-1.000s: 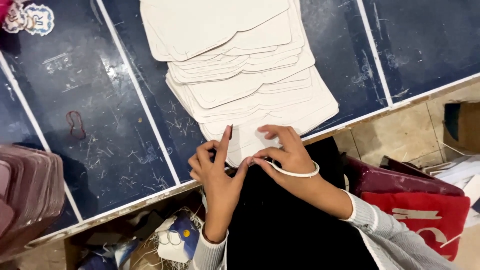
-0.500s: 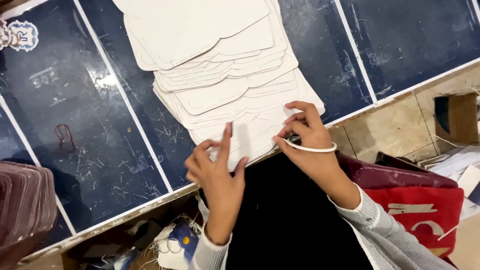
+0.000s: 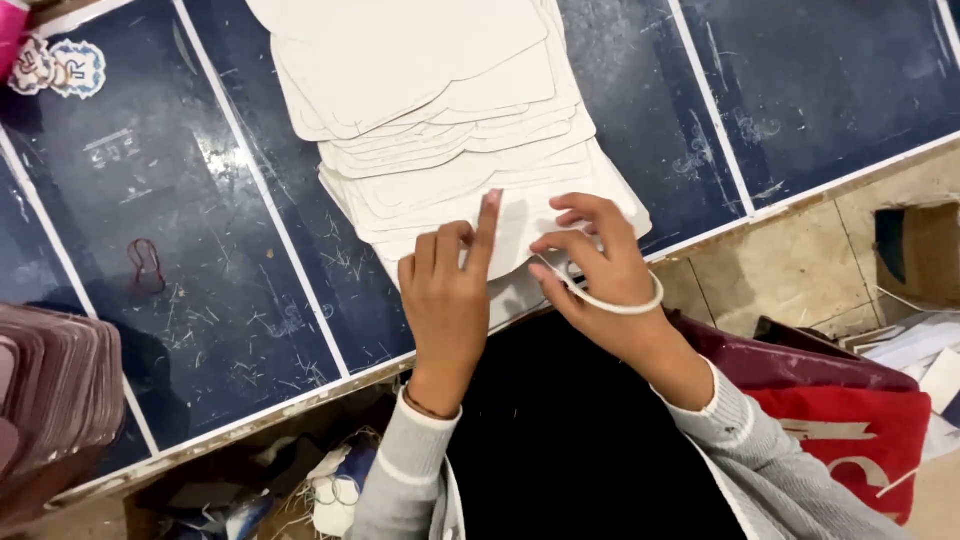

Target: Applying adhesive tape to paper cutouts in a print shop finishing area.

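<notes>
Dark blue table top (image 3: 230, 330), white dividing lines, scratched. Red rubber band (image 3: 146, 266) lying at left. Maroon card stack (image 3: 55, 400) at left edge — fanned. Two stickers (image 3: 58, 68) top left. Red bag (image 3: 860, 440) — lower right, below table edge.

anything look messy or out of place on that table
The stack of cream card pieces is fanned out unevenly, and its lowest sheets hang over the table edge by the left hand and right hand. A loose red rubber band lies alone on the scratched dark surface.
</notes>
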